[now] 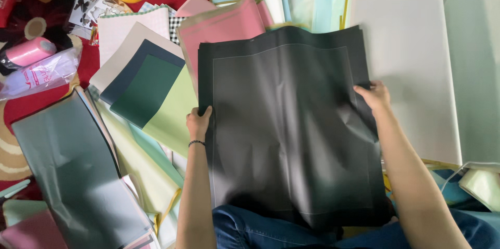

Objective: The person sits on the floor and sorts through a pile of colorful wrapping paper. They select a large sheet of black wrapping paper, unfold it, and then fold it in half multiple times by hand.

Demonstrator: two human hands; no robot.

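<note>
The person sits on the floor, a stack of black sheets [284, 124] lying across the lap. The left hand [199, 123] pinches the stack's left edge; the right hand [374, 96] pinches its right edge. Pink sheets [224, 27] lie just behind, cream sheets [406, 56] beside the right hand.

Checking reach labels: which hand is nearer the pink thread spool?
Left. The left hand grips the black sheet's edge on the pink thread spool's side; the right hand grips its far edge.
</note>
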